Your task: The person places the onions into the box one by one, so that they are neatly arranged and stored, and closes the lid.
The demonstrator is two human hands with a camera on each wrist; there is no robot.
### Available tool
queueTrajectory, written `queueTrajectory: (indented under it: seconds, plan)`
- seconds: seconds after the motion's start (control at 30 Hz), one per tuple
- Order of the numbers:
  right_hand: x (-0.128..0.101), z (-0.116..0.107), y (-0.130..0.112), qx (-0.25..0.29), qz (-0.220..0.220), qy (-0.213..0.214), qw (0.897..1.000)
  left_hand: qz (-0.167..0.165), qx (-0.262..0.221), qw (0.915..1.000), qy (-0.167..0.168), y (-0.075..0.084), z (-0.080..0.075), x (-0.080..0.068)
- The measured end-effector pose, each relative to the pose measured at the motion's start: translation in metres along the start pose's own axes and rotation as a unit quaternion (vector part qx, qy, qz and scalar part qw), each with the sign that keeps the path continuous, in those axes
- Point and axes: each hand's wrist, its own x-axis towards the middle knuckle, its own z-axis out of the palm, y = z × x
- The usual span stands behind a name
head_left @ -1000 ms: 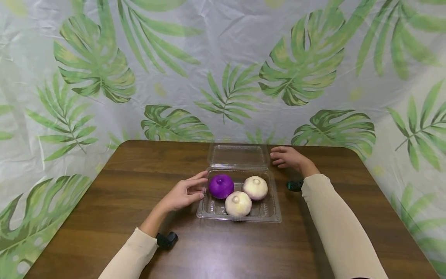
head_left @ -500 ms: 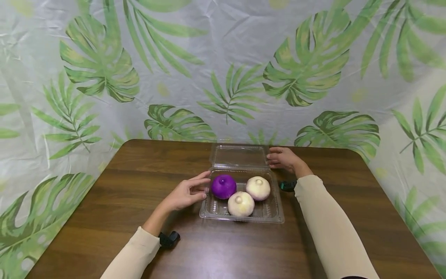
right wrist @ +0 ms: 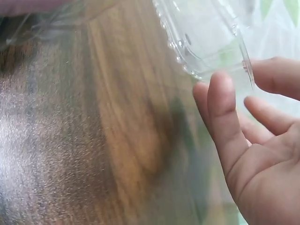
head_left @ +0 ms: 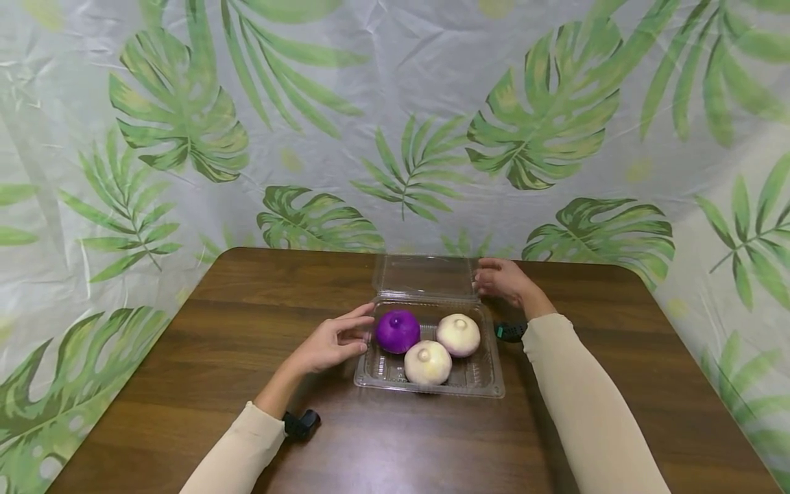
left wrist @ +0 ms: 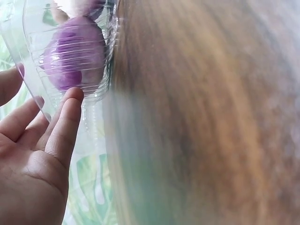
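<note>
A clear plastic clamshell box point(head_left: 489, 385) sits mid-table with its lid point(head_left: 426, 276) folded back flat. Inside lie a purple onion point(head_left: 398, 331) and two white onions point(head_left: 458, 335) point(head_left: 427, 362). My left hand point(head_left: 336, 339) rests with straight fingers point(left wrist: 65, 117) against the box's left wall, right beside the purple onion point(left wrist: 75, 56). My right hand point(head_left: 503, 281) is at the lid's right edge. In the right wrist view its fingertips point(right wrist: 220, 93) touch the lid's corner point(right wrist: 206, 37), the thumb just beyond the rim, nothing gripped.
The brown wooden table point(head_left: 247, 329) stretches out on both sides of the box. A leaf-patterned sheet point(head_left: 395, 123) hangs close behind the table's far edge and along both sides.
My right hand has slid left, from beside the lid to touching its right edge. My left hand stays at the box's left wall.
</note>
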Motion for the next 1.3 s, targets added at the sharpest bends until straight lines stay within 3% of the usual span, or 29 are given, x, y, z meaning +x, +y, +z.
queueTrajectory:
  seconds: [0.23,0.37,0.57,0.73,1.03,1.2,1.3]
  plan:
    - [-0.004,0.0,-0.01,-0.013,-0.02,0.013,1.0,0.0,-0.003,1.0,0.002,0.001,0.0,0.0]
    - [-0.005,0.001,-0.013,-0.011,-0.033,0.041,0.999,-0.002,-0.004,1.0,0.002,0.002,0.001,0.0]
    - [-0.01,0.005,-0.013,-0.015,-0.078,0.085,0.993,0.0,-0.005,1.0,0.002,0.001,0.002,0.002]
    - [-0.019,0.007,-0.015,-0.002,-0.112,0.092,0.989,-0.002,0.004,1.0,0.003,0.0,0.002,0.002]
    - [-0.027,0.007,-0.023,-0.012,-0.106,0.109,0.988,0.006,0.01,0.9999,0.003,0.001,-0.001,0.005]
    - [-0.03,0.005,-0.023,-0.006,-0.114,0.106,0.988,0.021,0.054,0.9977,0.036,0.005,-0.012,0.013]
    - [-0.03,0.003,-0.023,-0.005,-0.115,0.107,0.988,-0.003,0.098,0.9918,0.082,0.011,-0.026,0.026]
